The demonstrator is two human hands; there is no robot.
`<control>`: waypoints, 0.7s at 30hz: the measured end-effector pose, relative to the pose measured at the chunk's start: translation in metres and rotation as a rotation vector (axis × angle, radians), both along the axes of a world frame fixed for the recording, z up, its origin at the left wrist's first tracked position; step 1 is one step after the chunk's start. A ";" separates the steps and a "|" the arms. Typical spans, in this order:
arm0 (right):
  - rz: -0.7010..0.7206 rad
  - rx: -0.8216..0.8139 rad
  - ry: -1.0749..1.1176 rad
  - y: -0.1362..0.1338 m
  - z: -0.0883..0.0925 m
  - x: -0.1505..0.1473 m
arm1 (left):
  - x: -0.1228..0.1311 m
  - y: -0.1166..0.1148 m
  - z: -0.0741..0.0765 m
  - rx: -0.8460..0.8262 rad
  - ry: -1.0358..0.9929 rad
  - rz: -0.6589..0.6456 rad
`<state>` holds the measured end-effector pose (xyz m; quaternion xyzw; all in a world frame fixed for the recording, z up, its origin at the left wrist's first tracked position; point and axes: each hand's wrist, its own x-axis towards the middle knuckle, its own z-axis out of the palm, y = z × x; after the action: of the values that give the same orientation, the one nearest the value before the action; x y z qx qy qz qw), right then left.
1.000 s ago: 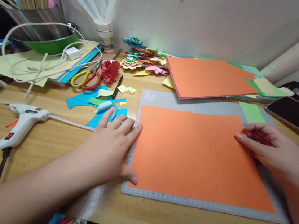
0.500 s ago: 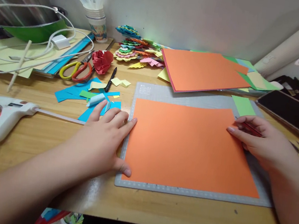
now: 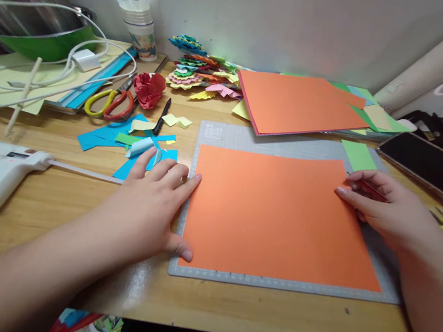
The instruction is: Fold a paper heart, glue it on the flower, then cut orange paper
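An orange sheet of paper (image 3: 271, 220) lies flat on a grey cutting mat (image 3: 249, 137). My left hand (image 3: 157, 196) rests with fingers spread at the sheet's left edge, its index finger and thumb touching the paper. At the upper right corner, my right hand (image 3: 382, 204) grips a thin dark red pencil (image 3: 370, 190), mostly hidden by the fingers. Its thumb meets the sheet's right edge. A green paper strip (image 3: 358, 156) lies on the mat just beyond that hand. Blue and green paper scraps (image 3: 128, 138) lie beside and partly under my left fingers.
A white glue gun (image 3: 7, 166) lies at the left. Behind are scissors (image 3: 108, 103), a red paper flower (image 3: 149, 91), a black pen (image 3: 162, 116) and folded paper pieces (image 3: 188, 73). More orange paper (image 3: 301, 106) is stacked at the back; a phone (image 3: 431, 166) sits right.
The view has shifted very slightly, so everything appears a little further left. Both hands keep the same places on the orange sheet.
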<state>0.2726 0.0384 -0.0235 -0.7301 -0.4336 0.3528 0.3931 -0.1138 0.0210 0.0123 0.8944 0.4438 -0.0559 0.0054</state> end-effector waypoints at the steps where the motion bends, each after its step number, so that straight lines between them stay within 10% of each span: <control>1: 0.000 -0.003 -0.002 0.000 0.000 0.001 | 0.000 0.000 0.000 0.003 -0.002 -0.002; 21: 0.004 -0.003 -0.016 -0.002 0.002 -0.003 | 0.001 0.000 0.001 0.008 -0.009 -0.009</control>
<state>0.2695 0.0367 -0.0216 -0.7326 -0.4375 0.3482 0.3880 -0.1126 0.0211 0.0129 0.8966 0.4401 -0.0500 0.0035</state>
